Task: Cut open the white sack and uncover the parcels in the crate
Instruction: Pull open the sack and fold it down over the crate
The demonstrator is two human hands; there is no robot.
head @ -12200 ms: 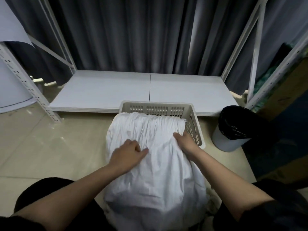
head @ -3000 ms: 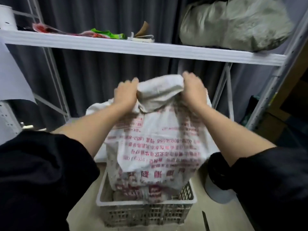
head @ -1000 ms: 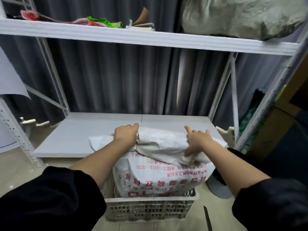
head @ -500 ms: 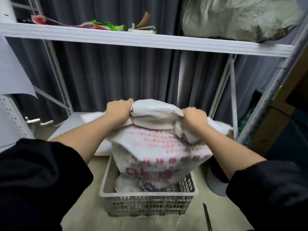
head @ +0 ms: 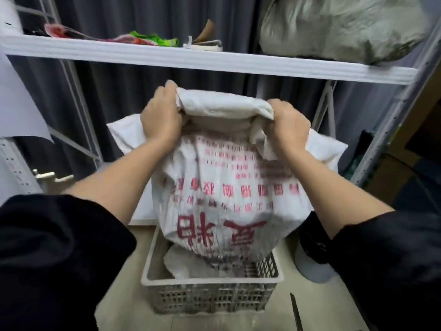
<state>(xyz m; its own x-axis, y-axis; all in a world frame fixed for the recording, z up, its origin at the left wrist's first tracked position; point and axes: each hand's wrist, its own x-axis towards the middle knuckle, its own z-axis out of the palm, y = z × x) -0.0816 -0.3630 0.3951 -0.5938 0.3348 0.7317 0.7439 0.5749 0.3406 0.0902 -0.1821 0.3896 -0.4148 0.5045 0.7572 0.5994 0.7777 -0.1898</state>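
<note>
At far left a metal shelf upright [head: 78, 111] stands before a dark curtain, with a white shelf board [head: 119, 52] running across the top of the frame. The person's left hand [head: 161, 119] is clenched on the bunched upper end of the white sack [head: 229, 194], that grip closed tight around gathered woven fabric. The sack, printed with red characters that read upside down, hangs over the slatted plastic crate [head: 210, 296] on the floor, its lower end still inside the crate. Pale wrapped shapes [head: 183, 265], probably parcels, show beneath its lower edge, though blur leaves them unclear. The right hand [head: 287, 130] grips the opposite corner of the same upper fold, fingers curled into a wad of cloth. On the floor right of the crate lies a thin dark blade-like object [head: 296, 311], possibly the cutter; beside it stands a bin [head: 310, 266] lined in black. The sack looks soft, limp and slick, likely light once its load drops, so bunched handfuls at the two top corners seem the surest hold; a flat pinch could slip.
</note>
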